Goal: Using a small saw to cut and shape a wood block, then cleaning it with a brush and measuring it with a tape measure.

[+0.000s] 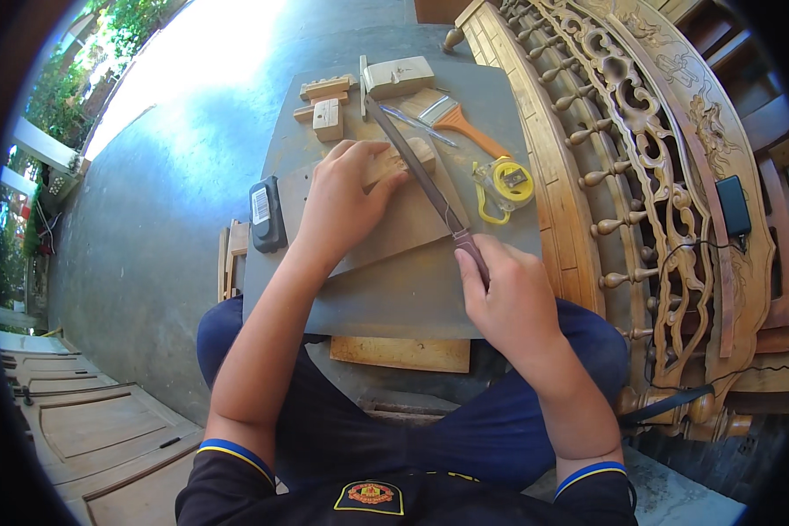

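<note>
My right hand (513,298) is closed around the brown handle of a file (421,171), whose long dark blade slants up and to the left. The blade crosses a small pale wooden block (419,156); whether it touches the wood is hard to tell. My left hand (349,193) grips this block from its left side, thumb and fingers around it. Beneath the block lies a flat wooden board (412,230) on a grey work table (368,307). The palm side of my left hand is hidden.
Notched wooden pieces (328,114) and a larger block (399,77) stand at the table's far side. To the right lie a paintbrush (469,127), a pencil (419,123) and a yellow tape measure (508,182). A black case (267,215) sits at the left edge. Carved wooden furniture (622,158) rises on the right.
</note>
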A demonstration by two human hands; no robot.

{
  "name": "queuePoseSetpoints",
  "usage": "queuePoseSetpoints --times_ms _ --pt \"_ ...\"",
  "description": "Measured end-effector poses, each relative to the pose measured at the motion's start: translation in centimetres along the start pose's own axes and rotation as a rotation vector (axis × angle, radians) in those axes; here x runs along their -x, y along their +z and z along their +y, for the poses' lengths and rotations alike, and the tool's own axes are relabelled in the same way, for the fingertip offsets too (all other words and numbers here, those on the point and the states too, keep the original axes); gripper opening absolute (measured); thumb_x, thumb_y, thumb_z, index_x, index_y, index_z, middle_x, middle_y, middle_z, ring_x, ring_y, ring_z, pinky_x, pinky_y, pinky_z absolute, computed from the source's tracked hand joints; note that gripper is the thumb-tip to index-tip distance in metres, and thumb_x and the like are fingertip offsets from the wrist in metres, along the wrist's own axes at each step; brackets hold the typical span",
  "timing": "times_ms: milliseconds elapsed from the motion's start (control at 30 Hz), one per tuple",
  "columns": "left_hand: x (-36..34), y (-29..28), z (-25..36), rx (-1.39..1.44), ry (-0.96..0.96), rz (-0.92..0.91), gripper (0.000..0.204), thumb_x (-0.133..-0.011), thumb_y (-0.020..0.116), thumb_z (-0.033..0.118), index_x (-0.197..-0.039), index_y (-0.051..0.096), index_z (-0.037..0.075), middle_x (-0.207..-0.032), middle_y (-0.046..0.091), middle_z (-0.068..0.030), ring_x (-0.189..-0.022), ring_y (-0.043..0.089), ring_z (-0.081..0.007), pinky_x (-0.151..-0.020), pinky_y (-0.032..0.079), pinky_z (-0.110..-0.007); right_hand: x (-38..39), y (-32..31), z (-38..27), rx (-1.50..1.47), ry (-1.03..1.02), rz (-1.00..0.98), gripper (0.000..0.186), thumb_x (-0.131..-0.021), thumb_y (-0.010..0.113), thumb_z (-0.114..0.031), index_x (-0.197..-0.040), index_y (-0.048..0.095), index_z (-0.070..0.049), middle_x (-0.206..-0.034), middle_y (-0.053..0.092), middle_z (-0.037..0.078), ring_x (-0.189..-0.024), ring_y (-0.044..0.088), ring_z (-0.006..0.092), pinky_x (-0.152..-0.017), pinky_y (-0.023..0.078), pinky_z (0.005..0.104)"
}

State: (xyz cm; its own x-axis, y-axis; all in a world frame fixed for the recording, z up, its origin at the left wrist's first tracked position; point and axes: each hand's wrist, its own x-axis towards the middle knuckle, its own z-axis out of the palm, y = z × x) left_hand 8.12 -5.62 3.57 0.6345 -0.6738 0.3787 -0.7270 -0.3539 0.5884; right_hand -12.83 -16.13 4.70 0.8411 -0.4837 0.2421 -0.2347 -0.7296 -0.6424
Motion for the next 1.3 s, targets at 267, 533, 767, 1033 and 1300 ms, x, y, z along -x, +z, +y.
queuePoseSetpoints --times_ms 267,533,767,1033,1300 --pt "-0.4 -0.2 -0.4 -0.035 0.025 0.005 0.040 -0.085 0.084 0.023 -0.116 0.073 0.000 -0.109 0.074 -0.0199 -0.103 0.070 -0.0394 -0.092 0.053 -0.044 -0.3 1.3 -0.6 0.248 -0.044 0.007 0.016 -0.101 0.062 -0.017 -0.101 0.063 -0.001 -0.080 0.068 0.020 -0.070 0.069 0.0417 -0.064 0.056 0.0491" --pt "-0.7 0.2 -0.9 -0.025 0.031 0.022 0.042 -0.086 0.082 0.024 -0.118 0.073 -0.003 -0.107 0.073 -0.0227 -0.101 0.070 -0.0416 -0.091 0.054 -0.045 2.2 -3.7 -3.0 0.257 0.005 -0.147 0.016 -0.102 0.060 -0.017 -0.100 0.066 -0.002 -0.075 0.068 0.020 -0.069 0.069 0.0422 -0.064 0.055 0.0507" --pt "-0.4 -0.2 -1.5 -0.024 0.033 0.046 0.043 -0.086 0.081 0.023 -0.117 0.073 -0.005 -0.107 0.073 -0.0230 -0.098 0.070 -0.0427 -0.090 0.055 -0.045 0.2 -0.7 -2.2 0.219 -0.014 -0.083 0.017 -0.101 0.061 -0.015 -0.103 0.067 0.000 -0.075 0.068 0.023 -0.072 0.069 0.0443 -0.064 0.055 0.0525" --pt "-0.5 0.4 -1.1 -0.003 0.019 0.060 0.043 -0.086 0.082 0.022 -0.119 0.073 -0.004 -0.108 0.072 -0.0226 -0.097 0.070 -0.0418 -0.090 0.055 -0.045 -1.8 0.4 -1.5 0.285 0.014 -0.043 0.017 -0.101 0.061 -0.016 -0.104 0.066 0.000 -0.074 0.068 0.023 -0.071 0.069 0.0438 -0.065 0.055 0.0526" --pt "-0.1 0.5 -0.9 -0.033 -0.033 0.049 0.041 -0.086 0.079 0.018 -0.120 0.073 -0.003 -0.110 0.071 -0.0224 -0.098 0.070 -0.0415 -0.090 0.055 -0.045 1.8 -1.5 -2.9 0.291 0.022 -0.077 0.017 -0.100 0.061 -0.015 -0.102 0.067 0.001 -0.076 0.069 0.023 -0.069 0.068 0.0441 -0.063 0.054 0.0525"
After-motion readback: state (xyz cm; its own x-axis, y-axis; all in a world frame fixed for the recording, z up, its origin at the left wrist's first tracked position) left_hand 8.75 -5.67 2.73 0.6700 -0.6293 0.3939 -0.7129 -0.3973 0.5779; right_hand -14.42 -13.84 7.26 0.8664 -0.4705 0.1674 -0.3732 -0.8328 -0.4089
